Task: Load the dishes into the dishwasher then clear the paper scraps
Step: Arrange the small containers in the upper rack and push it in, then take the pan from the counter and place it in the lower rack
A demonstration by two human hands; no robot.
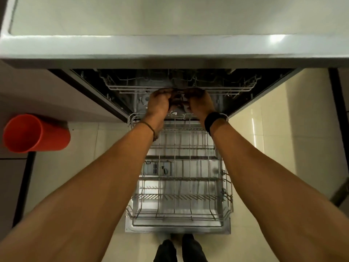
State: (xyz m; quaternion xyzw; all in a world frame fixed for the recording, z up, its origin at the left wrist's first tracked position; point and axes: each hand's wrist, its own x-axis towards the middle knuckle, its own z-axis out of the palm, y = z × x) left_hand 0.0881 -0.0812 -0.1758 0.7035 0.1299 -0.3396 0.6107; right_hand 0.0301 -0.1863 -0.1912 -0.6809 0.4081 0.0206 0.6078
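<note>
Both of your hands grip the front rail of the upper rack (130,90): the left hand (159,104) and right hand (200,103) sit just beside each other at its middle, fingers curled over the wire. Your fingertips are lost in the dark behind the rail, so how far they wrap cannot be told. That rack sits mostly inside the dishwasher (264,87), under the counter (170,48), and its contents are too dim to make out. Below your wrists, the lower rack (179,186) is drawn out over the lowered door (177,228); the door's inner panel shows through its wires. An orange cup (34,133) sits well apart at the left, its mouth toward you, showing only its orange inside. Both arms reach forward nearly straight, with a dark watch (213,121) on the right wrist and a thin bracelet (149,127) on the left. Your elbows are cut off by the frame.
</note>
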